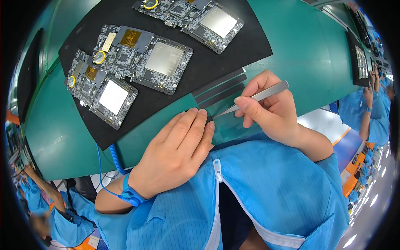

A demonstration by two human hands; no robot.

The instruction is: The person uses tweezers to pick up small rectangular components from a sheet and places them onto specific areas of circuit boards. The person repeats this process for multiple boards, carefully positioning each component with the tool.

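My right hand (271,108) grips a pair of silver tweezers (271,91) between thumb and fingers. Their tips reach the end of a short black piece beside my left fingertips. My left hand (177,148) lies palm down with its fingers stretched out, resting on a clear sheet (243,130) on the table. Several long black strips (221,91) lie side by side on that sheet, just beyond both hands. The left fingers partly cover the black piece, so whether they press on it is hidden.
A black mat (233,58) on the green table (300,54) bears three circuit boards, one at left (89,85), one in the middle (125,58) and one at the back (179,12). A blue wrist strap (132,193) with a coiled cord (116,160) circles my left wrist. Co-workers' arms show at both sides.
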